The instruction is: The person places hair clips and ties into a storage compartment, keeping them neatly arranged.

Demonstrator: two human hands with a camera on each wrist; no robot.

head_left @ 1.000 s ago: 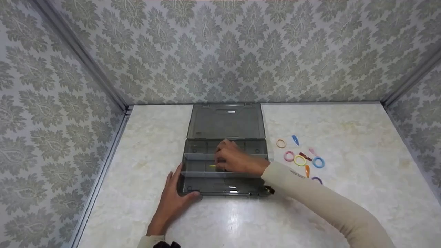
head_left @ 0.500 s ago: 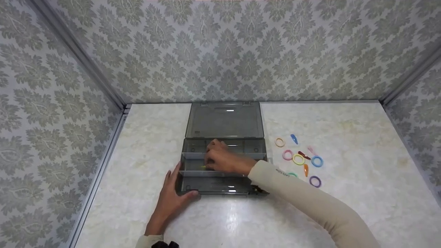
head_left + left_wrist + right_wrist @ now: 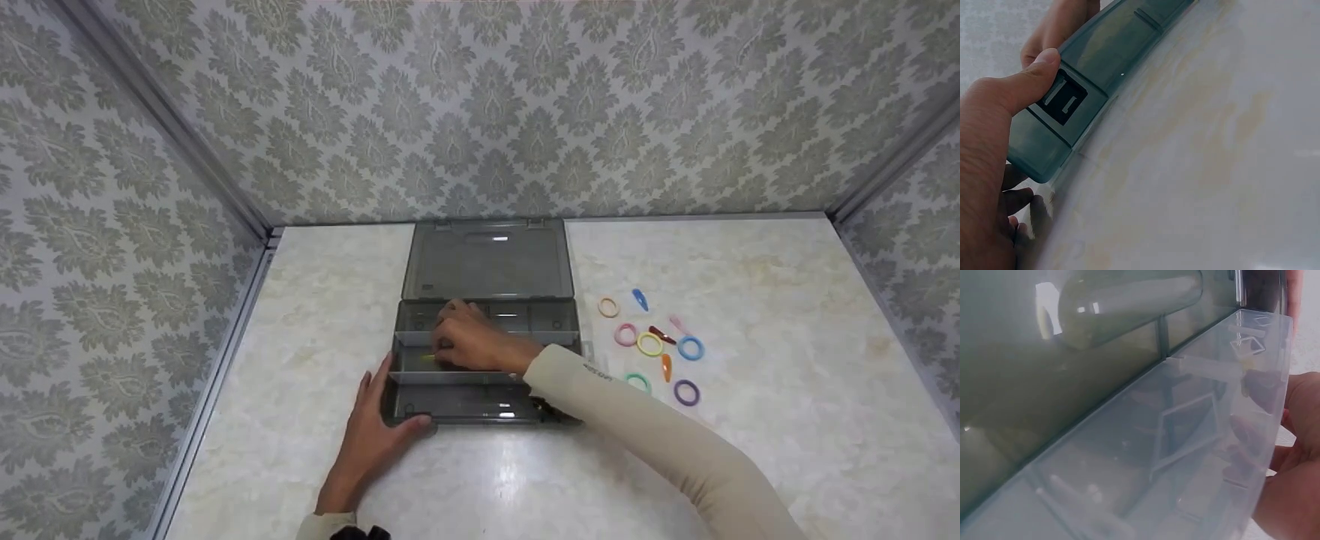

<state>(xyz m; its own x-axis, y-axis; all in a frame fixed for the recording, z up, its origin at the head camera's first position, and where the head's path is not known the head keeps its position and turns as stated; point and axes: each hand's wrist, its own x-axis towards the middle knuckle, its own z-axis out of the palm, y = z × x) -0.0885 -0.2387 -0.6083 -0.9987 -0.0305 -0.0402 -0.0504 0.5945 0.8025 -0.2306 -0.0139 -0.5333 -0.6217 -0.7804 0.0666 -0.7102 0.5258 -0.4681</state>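
A smoky grey plastic organizer box lies on the table with its lid folded back. My left hand grips its front left corner, thumb on the front wall and fingers along the left side; the left wrist view shows the thumb beside a dark latch slot. My right hand reaches into the middle compartment, pinching a small yellow hair clip near its left end. In the right wrist view a clear divider stands in front of the fingers, which show blurred through it.
Right of the box lie several hair ties, among them a purple one and a light blue one. Between them are hair clips: blue, dark red, pink and orange. Patterned walls enclose the table.
The right hand has slid left along the middle compartment with the yellow hair clip. Its sleeve has uncovered a green hair tie and the whole purple one. The left hand keeps its grip.
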